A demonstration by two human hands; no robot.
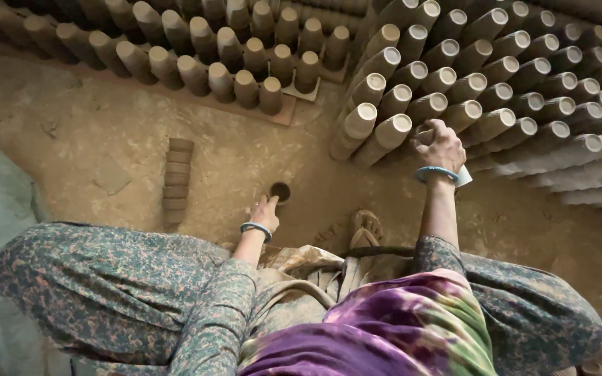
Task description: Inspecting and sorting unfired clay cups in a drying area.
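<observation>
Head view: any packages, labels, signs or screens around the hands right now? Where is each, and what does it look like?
None in view: only bare clay cups stacked in rows on the dirt floor.
Left hand reaches at a single small dark cup on the floor.
Right hand grips a cup in the stacks; a white scrap shows by its wrist, kind unclear.

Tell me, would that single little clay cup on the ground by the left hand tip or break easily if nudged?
The clay cup stands alone, mouth up, on uneven dirt, so a nudge from the left hand probably tips it. Round-sided, it would likely roll. It looks thin-walled like the stacked cups, so probably light and fragile.
</observation>
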